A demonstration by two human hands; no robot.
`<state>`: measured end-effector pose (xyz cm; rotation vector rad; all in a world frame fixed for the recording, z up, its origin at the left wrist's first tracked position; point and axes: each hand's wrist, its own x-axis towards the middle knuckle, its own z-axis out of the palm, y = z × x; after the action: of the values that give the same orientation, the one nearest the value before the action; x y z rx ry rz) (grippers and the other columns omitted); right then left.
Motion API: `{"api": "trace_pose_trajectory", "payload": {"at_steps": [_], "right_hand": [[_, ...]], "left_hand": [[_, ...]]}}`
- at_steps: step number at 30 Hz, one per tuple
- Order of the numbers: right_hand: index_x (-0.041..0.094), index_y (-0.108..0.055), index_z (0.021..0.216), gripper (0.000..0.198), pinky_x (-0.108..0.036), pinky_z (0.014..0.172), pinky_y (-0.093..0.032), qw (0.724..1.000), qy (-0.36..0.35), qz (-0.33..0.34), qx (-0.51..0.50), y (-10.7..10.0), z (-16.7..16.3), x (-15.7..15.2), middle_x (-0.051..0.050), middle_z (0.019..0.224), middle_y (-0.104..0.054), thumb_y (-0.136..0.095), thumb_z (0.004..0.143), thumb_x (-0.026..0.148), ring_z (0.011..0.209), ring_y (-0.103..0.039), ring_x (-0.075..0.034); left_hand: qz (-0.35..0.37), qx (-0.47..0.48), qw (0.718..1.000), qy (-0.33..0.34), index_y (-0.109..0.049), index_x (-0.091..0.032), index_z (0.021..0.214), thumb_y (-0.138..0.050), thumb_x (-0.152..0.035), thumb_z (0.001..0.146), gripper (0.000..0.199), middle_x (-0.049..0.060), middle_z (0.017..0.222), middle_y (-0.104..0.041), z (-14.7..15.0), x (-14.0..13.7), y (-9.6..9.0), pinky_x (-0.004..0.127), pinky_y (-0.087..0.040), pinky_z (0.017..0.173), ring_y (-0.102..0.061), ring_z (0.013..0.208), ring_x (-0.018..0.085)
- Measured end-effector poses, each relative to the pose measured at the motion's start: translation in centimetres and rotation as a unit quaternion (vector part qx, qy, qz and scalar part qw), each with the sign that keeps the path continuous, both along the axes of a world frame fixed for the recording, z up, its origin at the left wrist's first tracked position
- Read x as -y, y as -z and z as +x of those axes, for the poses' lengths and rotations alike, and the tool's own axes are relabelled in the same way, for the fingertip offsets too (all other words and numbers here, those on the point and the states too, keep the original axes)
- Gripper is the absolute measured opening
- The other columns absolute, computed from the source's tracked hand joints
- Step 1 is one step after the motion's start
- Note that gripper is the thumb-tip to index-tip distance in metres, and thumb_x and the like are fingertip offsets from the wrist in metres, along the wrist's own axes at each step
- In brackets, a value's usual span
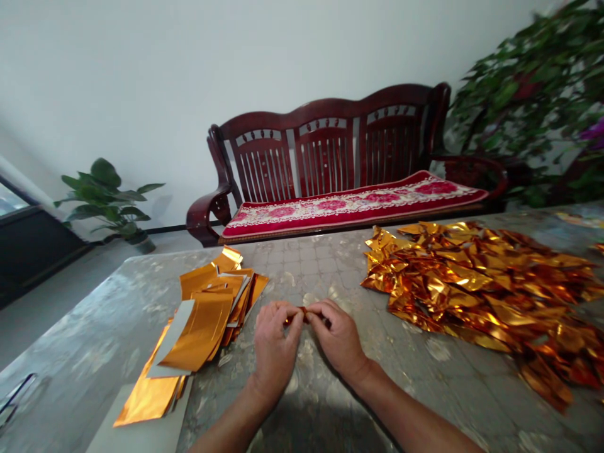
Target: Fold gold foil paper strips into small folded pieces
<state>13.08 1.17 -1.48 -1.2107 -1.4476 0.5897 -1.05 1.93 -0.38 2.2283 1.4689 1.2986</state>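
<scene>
Close together over the middle of the table, my left hand (278, 336) and my right hand (337, 333) pinch a small piece of gold foil paper (303, 310) between thumbs and fingertips. Most of that piece is hidden behind the fingers. Left of my hands lies a loose stack of flat gold foil paper sheets (202, 330), some showing a pale grey back. To the right spreads a large heap of folded gold foil pieces (472, 283), shiny and creased.
A patterned grey cover (302, 267) lies over the table. At its left edge rests a dark-framed object (17, 393), perhaps eyeglasses. Beyond the table stand a dark wooden bench (325, 151) with a red floral cushion (353, 204), a potted plant (108, 195) and leafy greenery (533, 94).
</scene>
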Motion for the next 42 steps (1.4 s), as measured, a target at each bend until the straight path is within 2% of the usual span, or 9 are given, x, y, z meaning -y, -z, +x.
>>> {"api": "trace_pose_trajectory", "payload": {"at_steps": [9, 15, 22, 29, 35, 42], "right_hand": [[0.021, -0.07, 0.082, 0.012, -0.024, 0.066, -0.045, 1.0, 0.006, 0.024, 0.001, 0.1, 0.2, 0.1, -0.001, 0.078, -0.066, -0.06, 0.086, 0.019, 0.072, -0.061, -0.014], [0.021, -0.069, 0.081, 0.014, -0.024, 0.069, -0.044, 0.997, 0.0, 0.049, 0.064, -0.1, 0.3, 0.3, -0.001, 0.077, -0.064, -0.059, 0.086, 0.014, 0.075, -0.061, -0.015], [0.021, -0.066, 0.081, 0.015, -0.025, 0.069, -0.042, 0.991, -0.011, 0.072, 0.115, -0.3, 0.6, 0.2, -0.001, 0.077, -0.062, -0.056, 0.089, 0.015, 0.075, -0.059, -0.015], [0.021, -0.062, 0.082, 0.012, -0.024, 0.068, -0.042, 0.995, -0.021, 0.043, 0.093, -0.6, 0.3, 0.6, 0.0, 0.079, -0.06, -0.055, 0.091, 0.019, 0.074, -0.057, -0.013], [0.02, -0.058, 0.079, 0.011, -0.026, 0.067, -0.041, 0.99, -0.026, 0.062, 0.121, -0.9, 0.1, 0.6, -0.001, 0.077, -0.057, -0.054, 0.087, 0.014, 0.073, -0.055, -0.014], [0.02, -0.061, 0.084, 0.018, -0.027, 0.074, -0.044, 0.99, -0.067, 0.065, 0.104, -0.9, 0.4, 0.4, -0.002, 0.082, -0.059, -0.048, 0.087, 0.008, 0.079, -0.057, -0.016]], "left_hand": [[0.008, 0.019, 0.999, 0.045, -0.062, -0.021, 0.083, -0.06, -0.025, 0.091, 0.009, 0.0, 0.084, -0.065, -0.3, -0.3, 0.7, 0.031, -0.042, 0.08, -0.057, 0.085, 0.018], [-0.022, 0.055, 0.998, 0.005, -0.064, -0.021, 0.093, -0.061, -0.03, 0.089, 0.01, 0.001, 0.084, -0.067, -0.4, -0.2, 1.3, 0.029, -0.044, 0.076, -0.059, 0.079, 0.017], [-0.063, 0.057, 0.996, 0.025, -0.065, -0.021, 0.085, -0.057, -0.032, 0.091, 0.015, 0.0, 0.079, -0.066, -0.6, 0.0, 0.6, 0.028, -0.045, 0.075, -0.06, 0.077, 0.016], [-0.065, 0.038, 0.996, 0.041, -0.063, -0.021, 0.082, -0.052, -0.029, 0.093, 0.017, 0.0, 0.077, -0.064, -0.6, 0.1, 0.5, 0.027, -0.043, 0.073, -0.059, 0.076, 0.016], [-0.064, 0.049, 0.996, 0.028, -0.061, -0.021, 0.082, -0.05, -0.028, 0.093, 0.017, 0.0, 0.077, -0.063, -0.5, 0.3, 0.6, 0.027, -0.044, 0.071, -0.059, 0.075, 0.016], [-0.065, 0.052, 0.996, 0.03, -0.06, -0.021, 0.081, -0.049, -0.028, 0.094, 0.019, 0.0, 0.076, -0.062, -0.5, 0.4, 0.2, 0.027, -0.044, 0.071, -0.059, 0.074, 0.016]]}}
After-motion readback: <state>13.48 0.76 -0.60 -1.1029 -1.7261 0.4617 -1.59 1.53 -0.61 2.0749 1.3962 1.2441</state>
